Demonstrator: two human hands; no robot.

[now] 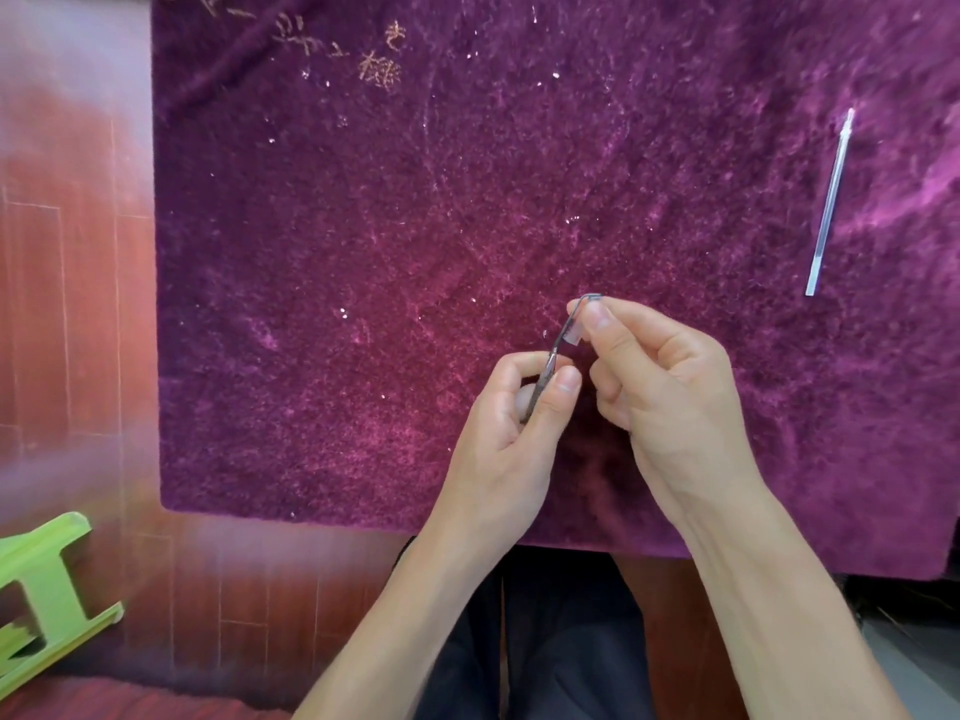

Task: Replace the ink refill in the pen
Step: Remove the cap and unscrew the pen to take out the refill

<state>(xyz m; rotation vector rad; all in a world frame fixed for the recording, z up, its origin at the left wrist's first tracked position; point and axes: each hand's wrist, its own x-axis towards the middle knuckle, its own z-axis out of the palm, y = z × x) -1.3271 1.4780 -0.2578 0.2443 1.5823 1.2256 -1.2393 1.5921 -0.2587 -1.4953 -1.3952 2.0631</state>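
Note:
My left hand (519, 407) pinches a thin dark pen part (550, 363), gripped between thumb and fingers above the near middle of the purple cloth. My right hand (660, 376) holds a small clear pen piece (574, 337) with a dark clip at its top, right against the upper end of the dark part. Whether the two pieces are joined I cannot tell. A clear, slim ink refill (829, 205) lies alone on the cloth at the far right, apart from both hands.
The purple plush cloth (363, 252) covers the table, with gold embroidery at its far left. A reddish wooden floor shows to the left, and a green plastic stool (41, 589) stands at the lower left. My dark-trousered legs are below the table edge.

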